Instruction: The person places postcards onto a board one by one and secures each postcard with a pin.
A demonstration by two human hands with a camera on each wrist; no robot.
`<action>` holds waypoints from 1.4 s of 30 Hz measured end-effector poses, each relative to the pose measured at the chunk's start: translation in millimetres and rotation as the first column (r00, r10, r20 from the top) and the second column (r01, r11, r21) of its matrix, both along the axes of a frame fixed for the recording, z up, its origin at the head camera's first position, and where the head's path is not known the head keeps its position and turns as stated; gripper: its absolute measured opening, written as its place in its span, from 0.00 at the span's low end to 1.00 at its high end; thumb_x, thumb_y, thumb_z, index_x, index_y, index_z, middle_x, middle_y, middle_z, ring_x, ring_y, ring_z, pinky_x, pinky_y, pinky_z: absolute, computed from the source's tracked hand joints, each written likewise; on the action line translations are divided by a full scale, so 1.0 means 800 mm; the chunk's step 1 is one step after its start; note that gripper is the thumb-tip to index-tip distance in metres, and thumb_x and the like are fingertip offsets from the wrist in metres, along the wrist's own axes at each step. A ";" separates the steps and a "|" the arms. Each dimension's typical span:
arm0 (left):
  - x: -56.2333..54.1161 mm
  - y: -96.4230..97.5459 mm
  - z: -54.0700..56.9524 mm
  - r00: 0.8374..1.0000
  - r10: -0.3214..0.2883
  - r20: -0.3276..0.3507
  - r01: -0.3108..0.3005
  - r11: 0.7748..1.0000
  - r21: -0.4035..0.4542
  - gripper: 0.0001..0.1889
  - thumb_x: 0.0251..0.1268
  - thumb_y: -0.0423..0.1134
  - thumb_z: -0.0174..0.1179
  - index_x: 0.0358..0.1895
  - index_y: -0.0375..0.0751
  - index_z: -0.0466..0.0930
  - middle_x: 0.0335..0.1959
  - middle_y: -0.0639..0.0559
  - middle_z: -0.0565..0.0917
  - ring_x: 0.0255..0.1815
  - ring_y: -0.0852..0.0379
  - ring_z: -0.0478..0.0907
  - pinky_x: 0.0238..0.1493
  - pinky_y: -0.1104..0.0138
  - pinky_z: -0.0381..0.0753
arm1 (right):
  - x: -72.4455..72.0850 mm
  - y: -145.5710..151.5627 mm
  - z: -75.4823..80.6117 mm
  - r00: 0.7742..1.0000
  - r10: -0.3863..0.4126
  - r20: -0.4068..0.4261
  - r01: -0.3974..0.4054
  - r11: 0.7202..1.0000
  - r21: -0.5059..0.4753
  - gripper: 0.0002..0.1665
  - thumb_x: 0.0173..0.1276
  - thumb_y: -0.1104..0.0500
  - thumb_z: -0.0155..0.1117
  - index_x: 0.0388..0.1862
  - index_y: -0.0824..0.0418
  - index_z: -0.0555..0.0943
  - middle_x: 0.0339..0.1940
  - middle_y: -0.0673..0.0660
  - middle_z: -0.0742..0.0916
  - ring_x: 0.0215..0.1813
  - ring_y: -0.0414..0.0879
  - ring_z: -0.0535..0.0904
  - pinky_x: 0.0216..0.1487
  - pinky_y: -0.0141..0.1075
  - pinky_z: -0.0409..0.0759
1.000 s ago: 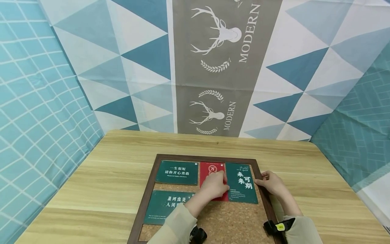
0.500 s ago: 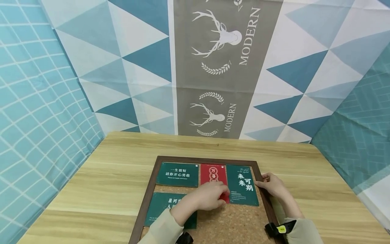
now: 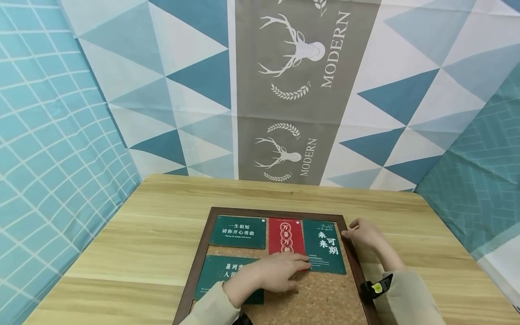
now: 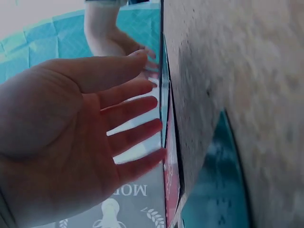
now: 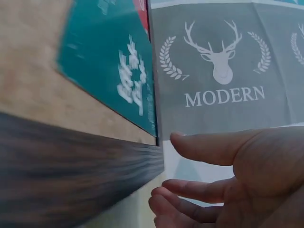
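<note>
A cork board (image 3: 325, 298) in a dark brown frame (image 3: 359, 280) lies on the table. Along its top edge are a green card (image 3: 237, 231) with white lettering, a red card (image 3: 286, 234), and a taller green card (image 3: 323, 246). Another green card (image 3: 217, 273) sits lower left, partly hidden by my left arm. My left hand (image 3: 280, 273) hovers at the red card's lower end, covering it; the left wrist view shows its fingers (image 4: 135, 137) extended, holding nothing. My right hand (image 3: 365, 234) is beside the frame's upper right side, thumb and fingers apart in the right wrist view.
The wooden table (image 3: 122, 253) extends around the board on its left, far and right sides. Behind it hangs a patterned cloth (image 3: 268, 99) with deer heads. Blue tiled-print sheets (image 3: 53, 149) flank the left and right sides.
My left hand has come down from the red card's middle to its lower end, straightening its fingers and uncovering the card's lettering. My right hand has loosened slightly and shifted up at the frame.
</note>
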State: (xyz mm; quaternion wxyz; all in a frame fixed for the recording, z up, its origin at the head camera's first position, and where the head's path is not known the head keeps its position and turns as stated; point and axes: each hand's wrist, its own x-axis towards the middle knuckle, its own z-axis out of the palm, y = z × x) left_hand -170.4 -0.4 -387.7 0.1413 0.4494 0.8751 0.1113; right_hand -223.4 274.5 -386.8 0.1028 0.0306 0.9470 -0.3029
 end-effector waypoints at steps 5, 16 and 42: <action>0.004 0.001 -0.001 1.000 0.001 -0.027 -0.001 1.000 -0.015 0.25 0.61 0.47 0.57 0.62 0.51 0.68 0.64 0.58 0.67 0.66 0.58 0.62 0.61 0.63 0.65 | -0.022 -0.007 0.010 0.998 0.000 -0.062 0.002 0.999 0.036 0.26 0.66 0.55 0.54 0.51 0.76 0.68 0.47 0.74 0.76 0.44 0.62 0.75 0.38 0.49 0.74; 0.003 0.004 -0.006 0.994 -0.034 -0.105 0.026 0.996 -0.082 0.25 0.60 0.47 0.58 0.62 0.56 0.68 0.62 0.61 0.68 0.63 0.59 0.63 0.58 0.60 0.68 | -0.074 -0.032 0.013 0.982 0.030 -0.185 0.001 0.986 0.166 0.18 0.66 0.56 0.53 0.46 0.70 0.76 0.42 0.67 0.81 0.37 0.54 0.77 0.34 0.45 0.74; -0.001 0.007 -0.006 0.996 -0.032 -0.083 0.024 0.995 -0.092 0.24 0.57 0.41 0.60 0.60 0.58 0.70 0.65 0.63 0.65 0.63 0.60 0.61 0.59 0.57 0.66 | -0.164 -0.091 -0.009 0.897 0.344 -0.277 -0.277 0.926 0.255 0.15 0.64 0.61 0.56 0.47 0.69 0.78 0.45 0.66 0.81 0.49 0.58 0.76 0.50 0.49 0.73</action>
